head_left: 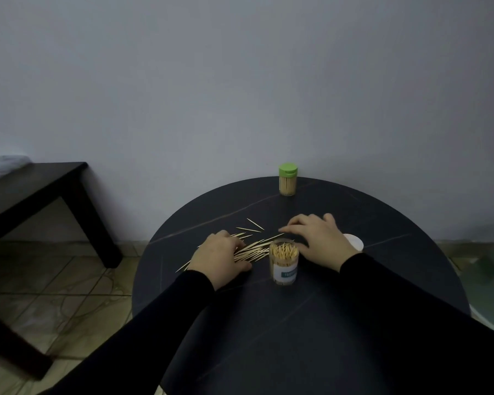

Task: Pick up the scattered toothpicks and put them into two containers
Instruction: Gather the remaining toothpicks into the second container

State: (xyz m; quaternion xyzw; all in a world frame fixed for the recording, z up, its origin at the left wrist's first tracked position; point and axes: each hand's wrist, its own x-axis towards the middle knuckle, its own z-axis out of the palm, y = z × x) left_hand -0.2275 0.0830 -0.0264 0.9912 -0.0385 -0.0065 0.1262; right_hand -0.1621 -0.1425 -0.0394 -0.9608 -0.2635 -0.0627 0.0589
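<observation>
Clearly two hands (220, 256), two containers (283, 262), many loose toothpicks (254, 248)

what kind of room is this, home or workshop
Probably a room in a home: a small round dark table against a plain wall, a tiled floor, and a low dark bench alongside. No tools or machinery show.
</observation>
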